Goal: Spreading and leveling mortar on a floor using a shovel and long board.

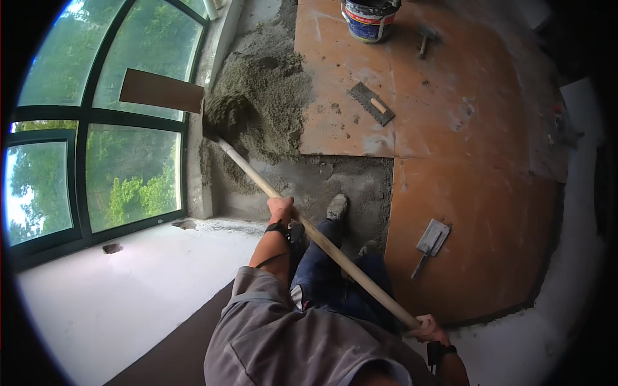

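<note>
A long pale wooden handle (335,254) runs slantwise across my body, most likely a shovel's. My left hand (280,207) is wrapped round its middle. Lower right, my right hand (429,330) grips the handle close to its near end. The far end reaches a heap of grey damp mortar (273,103) beside the window wall. A darker clump of mortar lies at that end, and the blade itself is mostly hidden by it. Bare grey screed (309,183) shows between the heap and my shoes (337,207).
Large orange-brown tiles (476,219) cover the floor to the right. On them lie a notched trowel (372,103), a flat trowel (433,238) and a hammer (423,45); a bucket (367,22) stands at the back. A brown board (161,91) juts before the dark-framed window (135,167).
</note>
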A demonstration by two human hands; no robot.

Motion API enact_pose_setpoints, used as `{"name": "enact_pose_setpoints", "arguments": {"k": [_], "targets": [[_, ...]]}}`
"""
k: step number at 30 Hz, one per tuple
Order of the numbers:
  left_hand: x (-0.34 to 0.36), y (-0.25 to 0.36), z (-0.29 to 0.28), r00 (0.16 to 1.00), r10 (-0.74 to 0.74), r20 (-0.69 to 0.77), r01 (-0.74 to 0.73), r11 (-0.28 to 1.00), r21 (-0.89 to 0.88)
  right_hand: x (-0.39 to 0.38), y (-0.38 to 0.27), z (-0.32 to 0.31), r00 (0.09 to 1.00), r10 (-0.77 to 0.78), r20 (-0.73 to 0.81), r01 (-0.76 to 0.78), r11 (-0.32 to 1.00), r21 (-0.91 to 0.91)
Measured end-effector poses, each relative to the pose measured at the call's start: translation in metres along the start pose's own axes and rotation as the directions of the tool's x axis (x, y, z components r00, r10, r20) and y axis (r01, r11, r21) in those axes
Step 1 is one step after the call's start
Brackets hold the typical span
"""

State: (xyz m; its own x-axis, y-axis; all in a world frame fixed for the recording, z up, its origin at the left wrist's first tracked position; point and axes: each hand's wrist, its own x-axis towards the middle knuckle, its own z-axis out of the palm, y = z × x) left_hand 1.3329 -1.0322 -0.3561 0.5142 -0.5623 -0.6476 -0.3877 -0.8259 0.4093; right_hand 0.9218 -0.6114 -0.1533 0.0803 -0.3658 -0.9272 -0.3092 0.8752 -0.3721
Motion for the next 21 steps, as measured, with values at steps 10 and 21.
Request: {"name": "enact_pose_setpoints", "arguments": {"k": [10, 21], "targets": [[-0.113, -0.023, -0.022, 0.906, -0.157, 0.394, 0.369, 0.751, -0.548, -0.098, 0.01, 0.003, 0.889, -0.414, -0.196, 0.333, 0.878, -0.343], [-0.248, -0.11, 0.087, 0.268, -0.379, 0.886, 0.957, 0.211, -0.199, -0.305, -0.114, -0.019, 0.756, -0.262, -0.599, -0.46, 0.439, -0.772]]}}
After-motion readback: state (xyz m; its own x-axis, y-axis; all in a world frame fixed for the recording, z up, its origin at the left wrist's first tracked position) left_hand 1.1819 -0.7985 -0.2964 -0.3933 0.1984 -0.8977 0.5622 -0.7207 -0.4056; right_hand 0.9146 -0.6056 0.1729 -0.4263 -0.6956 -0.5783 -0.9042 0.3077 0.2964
